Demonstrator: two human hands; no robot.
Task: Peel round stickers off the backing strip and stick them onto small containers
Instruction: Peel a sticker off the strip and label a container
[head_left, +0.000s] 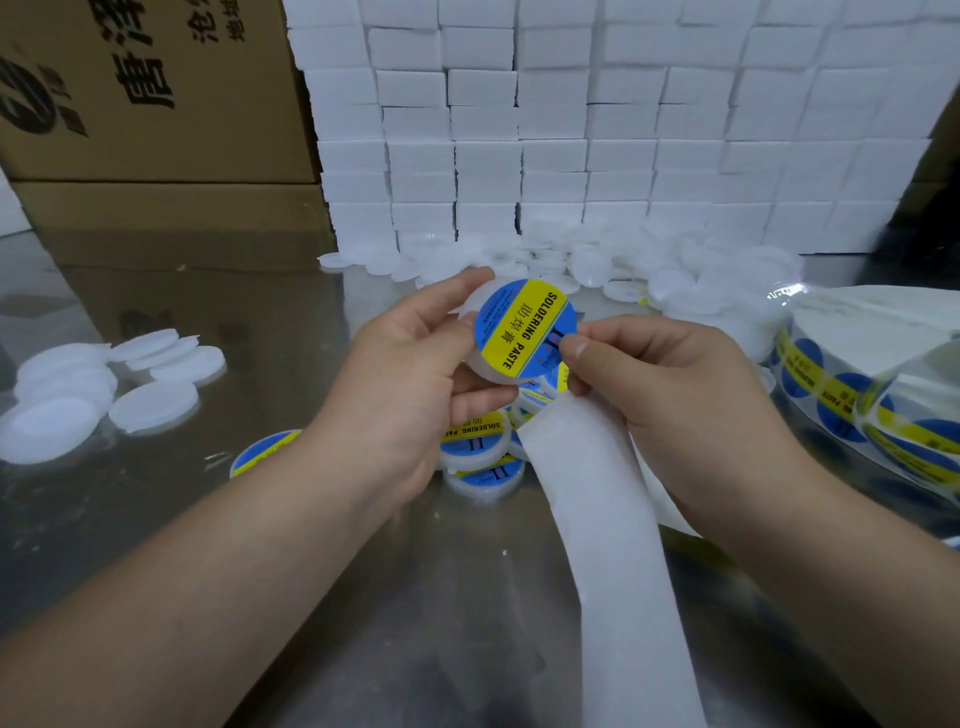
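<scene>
Looking down from the head camera, the left hand (410, 374) grips a small container (496, 375) with fingers curled round its rim, face turned up toward the viewer. A round sticker (525, 328), blue with a yellow band, lies across that face. The right hand (670, 384) pinches the sticker's near edge between thumb and forefinger. Whether that edge is already pressed flat or only pinched is hard to say from this angle. The bare backing strip (613, 519) hangs from under the right hand, running down and away from the small container. Just below the small container sit a few labelled containers (480, 452), so some of the job is done. Much looks left: a heap of plain white containers (623, 260) lies behind the small container, another plain group (104, 389) lies well to its left on the metal table (130, 291), and a sticker roll (841, 395) with many stickers waits to its right. This one seems to need only a final smoothing.
</scene>
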